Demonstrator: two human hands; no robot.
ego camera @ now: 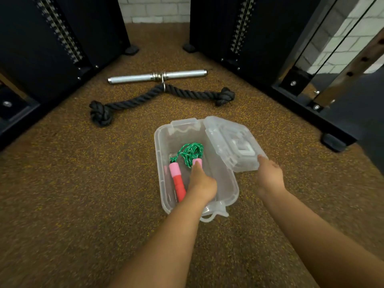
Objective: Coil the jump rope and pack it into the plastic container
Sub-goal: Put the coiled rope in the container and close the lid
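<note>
Jump rope (188, 154) sits coiled in the box (164, 183) at frame centre, left hand (202, 183) closed on a handle inside, right hand (269, 173) gripping the open lid (230, 142), which could likely trap springy green loops when closing.

The plastic container (226, 183) sits on the floor (72, 194), the jump rope (182, 163) inside it, its lid (230, 142) to the right. Behind lies a rope attachment (158, 96), then a metal bar (158, 76).
</note>
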